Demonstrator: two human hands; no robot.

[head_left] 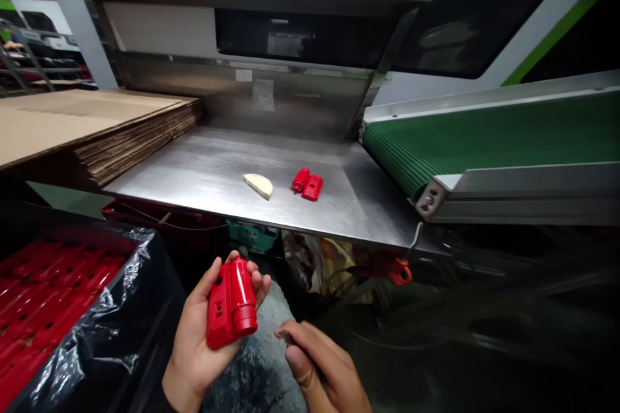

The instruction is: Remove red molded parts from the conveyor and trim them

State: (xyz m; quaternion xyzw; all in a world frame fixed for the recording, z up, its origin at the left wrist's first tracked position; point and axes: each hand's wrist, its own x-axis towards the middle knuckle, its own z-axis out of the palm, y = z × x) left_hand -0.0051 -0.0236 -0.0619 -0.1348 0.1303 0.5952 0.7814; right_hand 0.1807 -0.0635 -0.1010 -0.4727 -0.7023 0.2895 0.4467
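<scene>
Right hand (322, 361): mine, fingers pinched shut on something too small to identify. Left hand (203, 329): cradling red plastic housing (231, 302) loosely in palm, below desk (203, 174) front edge. Risk: housing may slip toward bin (72, 322); loose hold.

Bright red plastic part (231, 303) near, glossy all over. Far off on the grey, brushed-steel surface (217, 168), a second red part (307, 184) beside a pale cream wedge (258, 184). Right, the conveyor belt (484, 135) is dark green with fine ribbed lines. Left, brown cardboard sheets (97, 122), and more red parts in a black bin (62, 310) lined with clear shiny plastic.
</scene>
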